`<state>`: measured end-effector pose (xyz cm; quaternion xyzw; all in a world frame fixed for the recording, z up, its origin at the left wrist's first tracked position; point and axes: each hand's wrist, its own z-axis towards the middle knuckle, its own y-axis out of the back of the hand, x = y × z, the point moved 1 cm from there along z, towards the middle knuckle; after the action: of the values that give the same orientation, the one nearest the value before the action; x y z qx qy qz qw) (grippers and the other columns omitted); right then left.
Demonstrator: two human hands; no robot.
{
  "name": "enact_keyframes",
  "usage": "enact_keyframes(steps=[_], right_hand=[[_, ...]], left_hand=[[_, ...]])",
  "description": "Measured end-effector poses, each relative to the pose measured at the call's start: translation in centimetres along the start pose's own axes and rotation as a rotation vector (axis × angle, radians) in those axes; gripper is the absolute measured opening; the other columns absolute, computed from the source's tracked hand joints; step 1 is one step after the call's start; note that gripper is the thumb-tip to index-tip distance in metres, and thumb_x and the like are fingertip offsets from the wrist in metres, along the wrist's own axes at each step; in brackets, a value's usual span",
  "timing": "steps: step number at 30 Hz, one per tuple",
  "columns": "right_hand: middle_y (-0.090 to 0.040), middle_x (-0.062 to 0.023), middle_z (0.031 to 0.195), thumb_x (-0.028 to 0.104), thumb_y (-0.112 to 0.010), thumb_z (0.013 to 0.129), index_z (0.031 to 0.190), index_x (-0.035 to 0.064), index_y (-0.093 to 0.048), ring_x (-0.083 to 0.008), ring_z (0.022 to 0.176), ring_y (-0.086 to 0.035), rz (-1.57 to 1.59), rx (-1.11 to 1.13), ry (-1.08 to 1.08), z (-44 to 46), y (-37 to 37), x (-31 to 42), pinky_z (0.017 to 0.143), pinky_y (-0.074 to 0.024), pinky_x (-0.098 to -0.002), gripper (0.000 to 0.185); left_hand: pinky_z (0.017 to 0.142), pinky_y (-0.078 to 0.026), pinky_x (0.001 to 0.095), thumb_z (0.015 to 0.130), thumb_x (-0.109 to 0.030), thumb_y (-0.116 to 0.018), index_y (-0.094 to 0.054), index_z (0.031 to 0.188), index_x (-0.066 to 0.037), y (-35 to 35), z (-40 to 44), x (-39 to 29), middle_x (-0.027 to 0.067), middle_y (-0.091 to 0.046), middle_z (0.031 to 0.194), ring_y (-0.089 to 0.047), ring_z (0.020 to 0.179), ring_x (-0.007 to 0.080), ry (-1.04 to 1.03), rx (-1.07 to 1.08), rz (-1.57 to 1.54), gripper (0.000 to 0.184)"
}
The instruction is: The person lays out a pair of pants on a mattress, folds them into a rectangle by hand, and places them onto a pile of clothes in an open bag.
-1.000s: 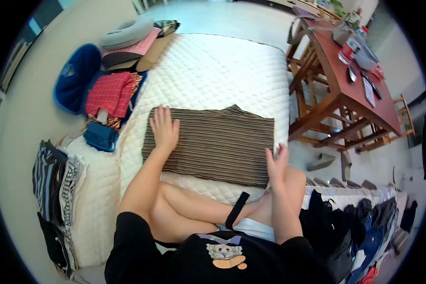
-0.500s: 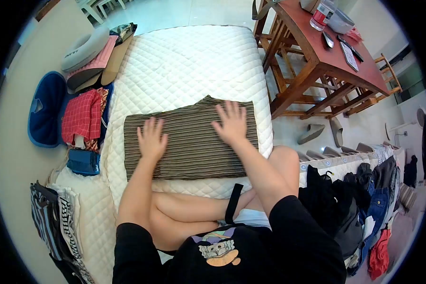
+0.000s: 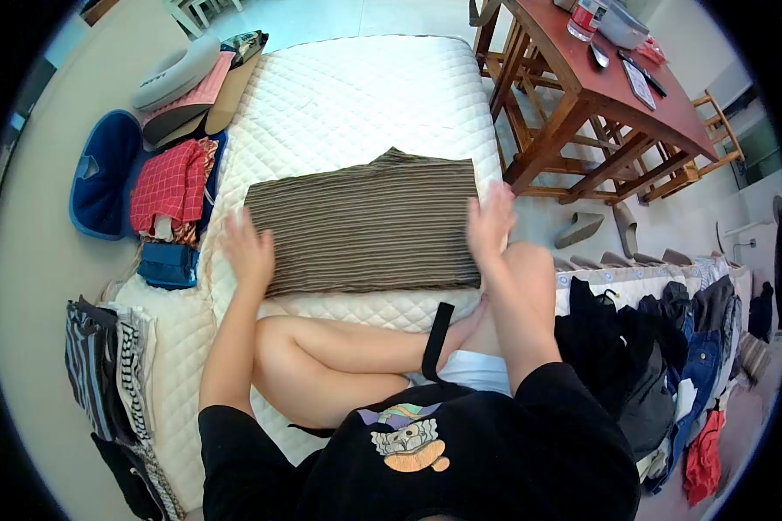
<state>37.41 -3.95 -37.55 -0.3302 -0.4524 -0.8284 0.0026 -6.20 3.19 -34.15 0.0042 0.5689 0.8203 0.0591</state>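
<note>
A brown garment with thin pale stripes [image 3: 365, 227] lies folded and flat on the white quilted mattress [image 3: 365, 95]. A small peak juts from its far edge; whether it is trousers or a top, I cannot tell. My left hand [image 3: 249, 252] is at its left edge, fingers apart, partly over the mattress. At the opposite edge is my right hand [image 3: 490, 227], also open with its fingers stretched forward. Neither hand grips the cloth. Whether the palms touch it is unclear.
Left of me are a folded red checked cloth [image 3: 169, 187], a blue pouch [image 3: 167, 265] and striped clothes [image 3: 91, 365]. A clothes heap [image 3: 634, 373] lies at right. Beyond the mattress's right side stands a red-topped wooden table [image 3: 599, 78], with slippers [image 3: 579, 230] on the floor.
Both hands have moved apart, from lying spread on the striped cloth to its left and right edges. The whole view has shifted slightly; the garment keeps its folded shape.
</note>
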Motion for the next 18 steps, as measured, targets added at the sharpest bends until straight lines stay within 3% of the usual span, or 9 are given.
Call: enact_keyframes(steps=[1, 2, 4, 5, 6, 9, 15, 18], right_hand=[[-0.03, -0.0194, 0.146, 0.035, -0.058, 0.086, 0.138, 0.0081, -0.039, -0.0365, 0.138, -0.02, 0.15, 0.081, 0.082, -1.5, 0.3, 4.0, 0.109, -0.0123, -0.056, 0.062], [-0.027, -0.0172, 0.148, 0.037, -0.059, 0.085, 0.139, 0.0151, -0.039, -0.0353, 0.138, -0.02, 0.047, 0.08, 0.31, -4.0, 0.9, 8.0, 0.109, -0.0119, -0.059, 0.062], [-0.023, -0.0141, 0.151, 0.037, -0.056, 0.086, 0.141, 0.0216, -0.038, -0.0347, 0.14, -0.018, 0.075, 0.445, 0.528, -8.7, 0.5, 14.2, 0.109, -0.0087, -0.0602, 0.059], [-0.023, -0.0123, 0.151, 0.04, -0.056, 0.085, 0.14, 0.0219, -0.039, -0.033, 0.14, -0.019, 0.084, 0.445, 0.667, -10.7, -1.0, 15.3, 0.109, -0.0101, -0.0602, 0.06], [-0.023, -0.0109, 0.152, 0.046, -0.053, 0.086, 0.141, 0.0229, -0.038, -0.0306, 0.14, -0.02, -0.018, 0.349, 0.754, -12.5, -3.2, 15.1, 0.111, -0.0092, -0.0574, 0.062], [-0.022, -0.0098, 0.152, 0.051, -0.051, 0.086, 0.142, 0.0238, -0.035, -0.0285, 0.141, -0.018, -0.155, 0.532, 0.634, -12.0, -3.2, 10.6, 0.112, -0.009, -0.0542, 0.064], [-0.013, -0.0097, 0.155, 0.059, -0.054, 0.08, 0.147, 0.0244, -0.025, -0.0293, 0.143, -0.009, -0.327, 0.523, 0.347, -8.0, 3.7, 0.1, 0.112, -0.0094, -0.0522, 0.08], [-0.012, -0.0114, 0.154, 0.055, -0.065, 0.073, 0.146, 0.0229, -0.026, -0.031, 0.142, -0.01, -0.24, 0.743, 0.345, -6.8, 7.3, -0.4, 0.112, -0.0156, -0.0522, 0.088]], left_hand=[[0.11, -0.011, 0.0571, 0.089, -0.037, -0.05, -0.029, 0.144, -0.009, 2.7, -0.2, -3.7, 0.0196, -0.022, 0.149, -0.021, 0.139, 0.0331, -0.092, 0.096, -0.05, 0.065], [0.11, -0.011, 0.0569, 0.088, -0.038, -0.051, -0.029, 0.144, -0.009, 3.3, -1.1, -6.6, 0.0184, -0.021, 0.15, -0.02, 0.139, 0.0323, -0.237, 0.157, -0.045, 0.067], [0.111, -0.009, 0.0553, 0.087, -0.041, -0.052, -0.027, 0.144, -0.011, 2.6, -3.3, -10.5, 0.0159, -0.019, 0.151, -0.018, 0.14, 0.0313, -0.522, 0.266, 0.035, 0.069], [0.112, -0.009, 0.0538, 0.086, -0.042, -0.052, -0.026, 0.145, -0.013, 1.0, -4.3, -11.3, 0.0145, -0.018, 0.152, -0.017, 0.14, 0.0312, -0.661, 0.31, 0.115, 0.071], [0.112, -0.008, 0.0545, 0.086, -0.046, -0.051, -0.026, 0.145, -0.015, 0.6, -4.4, -11.1, 0.0133, -0.016, 0.153, -0.015, 0.141, 0.0302, -0.653, 0.37, 0.099, 0.072], [0.113, -0.007, 0.0534, 0.083, -0.058, -0.051, -0.026, 0.146, -0.02, 1.2, -3.9, -8.3, 0.0121, -0.012, 0.154, -0.011, 0.142, 0.0281, -0.61, 0.551, 0.029, 0.079], [0.113, -0.014, 0.0492, 0.073, -0.054, -0.064, -0.029, 0.145, -0.015, 1.0, -4.9, 3.5, 0.0158, -0.018, 0.152, -0.016, 0.141, 0.0308, -0.707, 0.42, 0.043, 0.089], [0.112, -0.017, 0.0509, 0.065, -0.054, -0.07, -0.034, 0.142, -0.015, 1.0, -6.6, 5.8, 0.0164, -0.021, 0.15, -0.018, 0.14, 0.0317, -0.674, 0.358, 0.022, 0.094]])
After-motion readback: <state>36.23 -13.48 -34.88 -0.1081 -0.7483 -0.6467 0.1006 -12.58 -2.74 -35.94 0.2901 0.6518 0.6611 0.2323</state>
